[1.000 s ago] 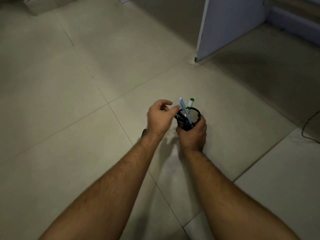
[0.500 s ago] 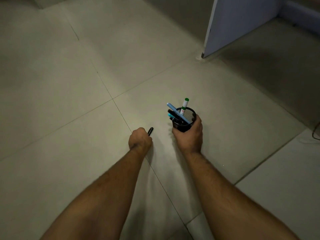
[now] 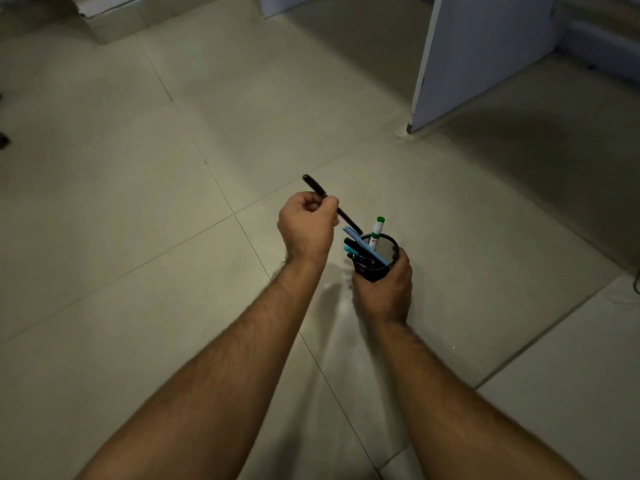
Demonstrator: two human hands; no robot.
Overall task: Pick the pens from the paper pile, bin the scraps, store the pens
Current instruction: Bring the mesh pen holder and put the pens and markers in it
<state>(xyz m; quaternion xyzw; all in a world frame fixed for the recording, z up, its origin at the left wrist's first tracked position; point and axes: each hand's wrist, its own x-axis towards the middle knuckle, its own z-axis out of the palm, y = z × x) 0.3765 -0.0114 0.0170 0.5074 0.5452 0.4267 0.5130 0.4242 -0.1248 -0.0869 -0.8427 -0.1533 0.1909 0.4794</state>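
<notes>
A black pen point(image 3: 331, 204) sits pinched in my left hand point(image 3: 306, 225), slanting down toward the mesh pen cup point(image 3: 375, 258) my right hand point(image 3: 382, 292) grips above the floor point(image 3: 138, 271).

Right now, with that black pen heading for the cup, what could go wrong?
1. The mesh pen cup already holds a blue pen and a green-capped marker leaning across its mouth; the black pen might snag on them.
2. The left hand pinches that pen mid-shaft, tilted, so it could slip.
3. The right hand holds the cup off the tiled floor; a nudge could tip it.
</notes>
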